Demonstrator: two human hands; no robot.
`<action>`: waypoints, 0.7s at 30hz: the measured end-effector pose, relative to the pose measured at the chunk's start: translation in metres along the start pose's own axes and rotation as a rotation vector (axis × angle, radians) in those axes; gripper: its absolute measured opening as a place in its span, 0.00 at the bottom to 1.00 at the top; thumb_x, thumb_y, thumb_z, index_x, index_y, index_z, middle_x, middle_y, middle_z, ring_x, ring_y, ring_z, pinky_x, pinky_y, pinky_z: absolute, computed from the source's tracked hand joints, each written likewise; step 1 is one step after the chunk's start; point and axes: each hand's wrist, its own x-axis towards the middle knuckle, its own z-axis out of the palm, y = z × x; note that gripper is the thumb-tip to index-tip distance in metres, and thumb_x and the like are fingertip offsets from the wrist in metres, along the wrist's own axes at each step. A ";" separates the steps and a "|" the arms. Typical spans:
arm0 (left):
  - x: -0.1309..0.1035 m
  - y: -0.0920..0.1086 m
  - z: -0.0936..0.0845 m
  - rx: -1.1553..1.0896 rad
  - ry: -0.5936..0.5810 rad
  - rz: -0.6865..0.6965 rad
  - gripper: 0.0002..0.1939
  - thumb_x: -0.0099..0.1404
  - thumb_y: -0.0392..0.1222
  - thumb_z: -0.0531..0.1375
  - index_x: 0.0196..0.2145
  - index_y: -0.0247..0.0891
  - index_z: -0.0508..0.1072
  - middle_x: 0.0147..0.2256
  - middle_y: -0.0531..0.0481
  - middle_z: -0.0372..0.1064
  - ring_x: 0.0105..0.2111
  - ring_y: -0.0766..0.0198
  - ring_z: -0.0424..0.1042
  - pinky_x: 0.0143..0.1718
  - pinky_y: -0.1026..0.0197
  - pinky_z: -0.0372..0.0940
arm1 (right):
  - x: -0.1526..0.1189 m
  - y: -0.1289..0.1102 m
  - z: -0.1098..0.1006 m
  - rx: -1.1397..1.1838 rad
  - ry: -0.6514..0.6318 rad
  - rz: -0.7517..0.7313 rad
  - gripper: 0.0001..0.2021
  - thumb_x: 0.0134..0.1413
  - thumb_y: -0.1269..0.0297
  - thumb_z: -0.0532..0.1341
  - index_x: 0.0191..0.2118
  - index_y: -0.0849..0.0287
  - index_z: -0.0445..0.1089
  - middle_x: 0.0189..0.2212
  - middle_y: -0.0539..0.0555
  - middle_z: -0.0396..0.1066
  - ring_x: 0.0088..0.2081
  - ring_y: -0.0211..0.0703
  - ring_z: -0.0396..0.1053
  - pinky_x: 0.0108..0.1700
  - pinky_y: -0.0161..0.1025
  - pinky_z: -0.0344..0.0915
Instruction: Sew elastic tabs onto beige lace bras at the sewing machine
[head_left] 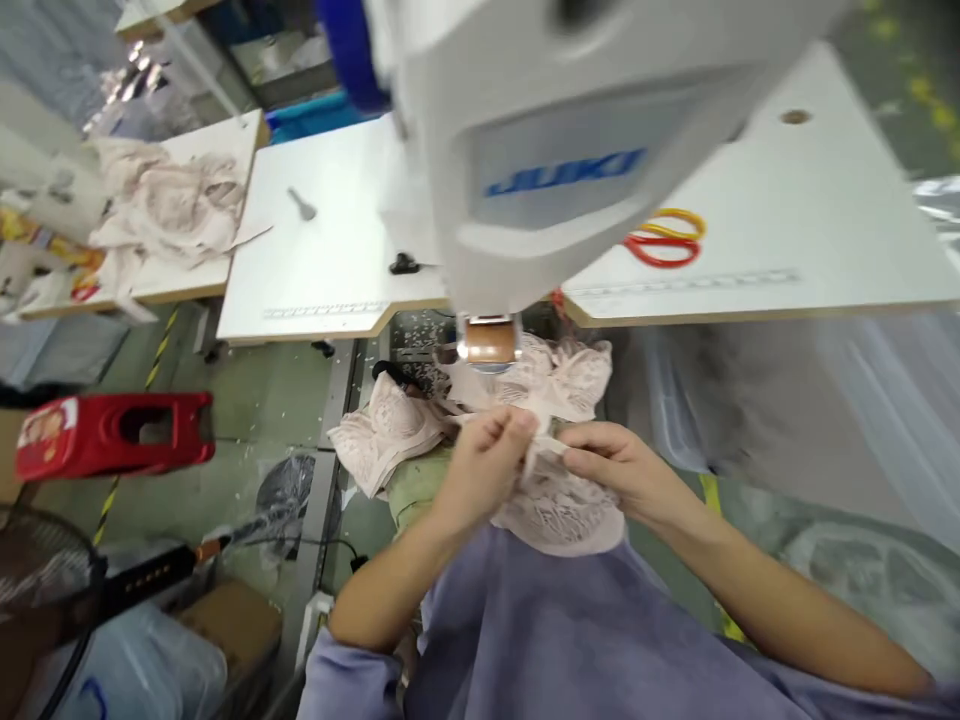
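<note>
Pale pink lace bras (574, 515) lie over the lap and up under the head of a white sewing machine (555, 170). My left hand (491, 460) pinches a light strip of the lace garment between thumb and fingers. Close by on the right, my right hand (611, 460) grips the same garment's edge with thumb and forefinger. Another lace cup (397, 425) rests to the left of my left hand, over a green cloth. The garment's part between the hands is slightly blurred.
Scissors with red and yellow handles (667, 240) lie on the white table (810, 210). More pink garments (172, 205) are heaped on the left table. A red stool (112, 435) and a fan (45, 590) stand at left.
</note>
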 end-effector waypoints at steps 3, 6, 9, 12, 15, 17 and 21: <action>-0.004 -0.019 0.001 -0.142 0.057 -0.023 0.26 0.63 0.65 0.61 0.26 0.39 0.64 0.18 0.60 0.54 0.18 0.73 0.51 0.20 0.67 0.49 | 0.003 0.025 0.001 0.173 -0.006 0.172 0.20 0.42 0.43 0.73 0.27 0.55 0.75 0.19 0.47 0.67 0.20 0.35 0.62 0.25 0.35 0.62; -0.003 -0.018 -0.017 -0.190 0.175 0.020 0.21 0.62 0.59 0.65 0.28 0.38 0.66 0.22 0.58 0.58 0.23 0.71 0.58 0.25 0.67 0.57 | 0.011 0.042 0.000 -0.025 -0.074 0.195 0.22 0.46 0.38 0.69 0.29 0.55 0.74 0.22 0.50 0.70 0.25 0.42 0.68 0.30 0.39 0.65; -0.006 0.010 -0.056 -0.324 0.044 -0.083 0.17 0.61 0.55 0.65 0.29 0.39 0.70 0.22 0.55 0.59 0.26 0.65 0.66 0.32 0.60 0.67 | 0.019 0.044 -0.006 -0.563 -0.177 0.040 0.22 0.62 0.42 0.58 0.33 0.56 0.73 0.30 0.55 0.74 0.35 0.48 0.71 0.39 0.43 0.66; -0.017 0.056 -0.104 -0.246 0.085 -0.088 0.12 0.61 0.46 0.67 0.26 0.41 0.70 0.16 0.61 0.46 0.20 0.67 0.59 0.38 0.54 0.71 | 0.022 0.040 -0.015 -0.946 -0.262 -0.062 0.21 0.70 0.48 0.49 0.39 0.56 0.73 0.35 0.56 0.75 0.37 0.49 0.71 0.40 0.43 0.64; -0.031 0.099 -0.146 -0.247 0.339 0.124 0.16 0.66 0.41 0.62 0.22 0.41 0.63 0.15 0.62 0.42 0.18 0.71 0.51 0.34 0.59 0.70 | 0.021 0.035 -0.024 -1.090 -0.329 -0.153 0.22 0.72 0.51 0.46 0.42 0.58 0.73 0.35 0.58 0.75 0.38 0.49 0.71 0.41 0.44 0.64; -0.039 0.120 -0.173 -0.348 0.416 0.284 0.14 0.71 0.37 0.55 0.25 0.39 0.64 0.16 0.61 0.52 0.19 0.73 0.53 0.28 0.69 0.63 | 0.020 0.028 -0.030 -1.119 -0.319 -0.204 0.22 0.72 0.53 0.45 0.42 0.59 0.74 0.35 0.58 0.75 0.39 0.49 0.71 0.43 0.44 0.64; -0.054 0.144 -0.235 -0.304 0.550 0.480 0.12 0.68 0.28 0.51 0.29 0.39 0.67 0.19 0.68 0.65 0.18 0.78 0.50 0.29 0.76 0.60 | 0.013 0.008 -0.050 -0.996 -0.327 -0.204 0.20 0.72 0.54 0.49 0.42 0.58 0.75 0.37 0.57 0.73 0.42 0.45 0.69 0.47 0.43 0.64</action>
